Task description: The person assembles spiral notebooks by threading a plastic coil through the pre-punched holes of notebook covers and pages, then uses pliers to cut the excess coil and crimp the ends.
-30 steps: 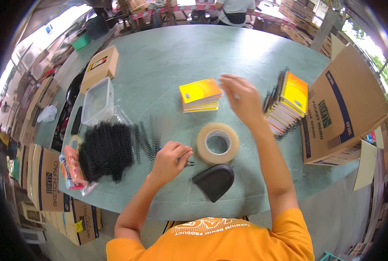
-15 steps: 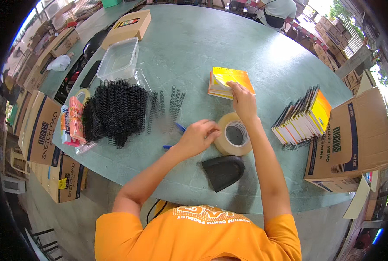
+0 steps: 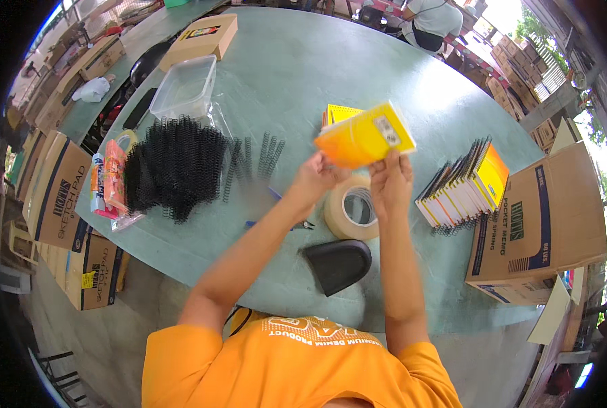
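A yellow-orange notepad [image 3: 366, 139] is held up and tilted above the table. My left hand [image 3: 320, 178] grips its lower left corner, and the fingers of my right hand [image 3: 392, 178] pinch its lower right edge. Behind it, partly hidden, lies a stack of yellow notepads [image 3: 337, 113]. A wide roll of clear tape [image 3: 344, 216] lies below my hands, with a black rounded block [image 3: 339, 265] nearer my body. Beside my left forearm, blue-handled pliers [image 3: 296, 224] are partly covered by the arm. Several loose black spiral coils [image 3: 269, 155] lie to the left.
A big heap of black coils [image 3: 177, 163] fills the left side, near a clear plastic tub [image 3: 188, 87] and a cardboard box [image 3: 201, 41]. On the right, a row of coil-bound notepads [image 3: 456, 190] stands against an open carton [image 3: 541, 224]. A person [image 3: 431, 24] sits beyond the table.
One notepad has been lifted off the stack and brought nearer me by my right hand. My left hand has moved up to take its other corner.
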Motion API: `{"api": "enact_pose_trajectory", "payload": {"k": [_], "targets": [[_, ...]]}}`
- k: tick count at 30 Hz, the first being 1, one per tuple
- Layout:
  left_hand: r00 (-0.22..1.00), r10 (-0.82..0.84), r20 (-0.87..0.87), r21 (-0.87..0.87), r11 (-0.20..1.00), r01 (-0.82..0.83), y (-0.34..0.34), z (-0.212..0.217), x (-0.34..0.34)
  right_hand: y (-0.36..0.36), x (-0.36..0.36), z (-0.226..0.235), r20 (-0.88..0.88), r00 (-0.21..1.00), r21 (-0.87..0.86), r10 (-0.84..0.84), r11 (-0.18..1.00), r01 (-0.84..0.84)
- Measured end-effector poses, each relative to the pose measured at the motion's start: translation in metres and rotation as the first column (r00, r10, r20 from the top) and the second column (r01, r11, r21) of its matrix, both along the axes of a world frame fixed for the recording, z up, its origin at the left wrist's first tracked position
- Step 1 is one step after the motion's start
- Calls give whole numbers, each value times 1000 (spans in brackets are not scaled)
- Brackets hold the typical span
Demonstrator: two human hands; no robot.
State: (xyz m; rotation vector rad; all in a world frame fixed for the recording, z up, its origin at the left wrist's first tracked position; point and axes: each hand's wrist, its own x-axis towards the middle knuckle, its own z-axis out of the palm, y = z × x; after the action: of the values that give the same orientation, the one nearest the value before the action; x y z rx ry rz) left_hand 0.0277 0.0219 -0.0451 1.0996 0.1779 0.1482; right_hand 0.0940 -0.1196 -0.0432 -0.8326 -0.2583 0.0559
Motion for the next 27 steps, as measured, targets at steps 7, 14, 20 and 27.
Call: {"api": "enact_pose_trajectory", "payload": {"k": [7,14,20,27], "targets": [[963,-255,91,501,847,177,1,19,-3,-94,-40,10,154,987,-478,42,878,37],[980,-196,15,512,844,161,-19,-32,-8,-67,-51,-11,-18,999,-668,-41,744,18],[919,-361,158,876,481,38,-1,-27,-13,-39,-64,39,671,688,-740,275,204,640],[987,124,-104,994,51,99,95,-21,16,-30,-54,35,681,660,-725,319,159,671]]}}
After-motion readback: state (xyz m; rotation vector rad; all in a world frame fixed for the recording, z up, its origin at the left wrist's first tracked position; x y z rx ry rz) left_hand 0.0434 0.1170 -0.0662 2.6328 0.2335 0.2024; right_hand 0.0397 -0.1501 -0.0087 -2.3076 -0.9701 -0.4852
